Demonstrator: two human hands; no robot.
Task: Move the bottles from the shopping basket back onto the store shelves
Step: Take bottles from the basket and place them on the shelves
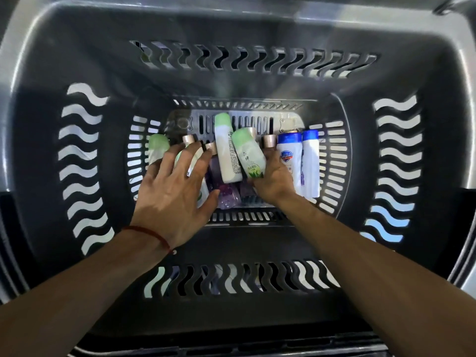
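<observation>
Shopping basket (231,81), dark grey plastic, wavy slots cut in all four walls and straight slots in the floor, was viewed from directly above; every bottle lay on its floor. Contents, left to right: far-left green-capped bottle (156,149), pale body, partly under the fingertips; rose-gold caps (189,139) on purple translucent bottles (226,195), which lay beneath the others; middle green-capped bottle (226,153), white body, lying lengthwise with a panel of fine print facing up, too small to read; tilted green-capped bottle (248,155), white with a green leaf motif and a few characters that could not be made out; Safeguard bottle (289,157), white with a blue cap, its blue shield badge reading "Safeguard"; second blue-capped bottle (310,166), just beside it on the right, showing purple artwork along one edge. Left hand (171,197) was spread flat over the leftmost bottles, fingers straight and apart, grasping nothing; a red cord bracelet (148,234) sat on its wrist. Right hand (274,180) gripped the base end of the tilted green-capped bottle, fingers curled round it, the cap pointing away from the person and the upper part resting against the middle green-capped bottle.
</observation>
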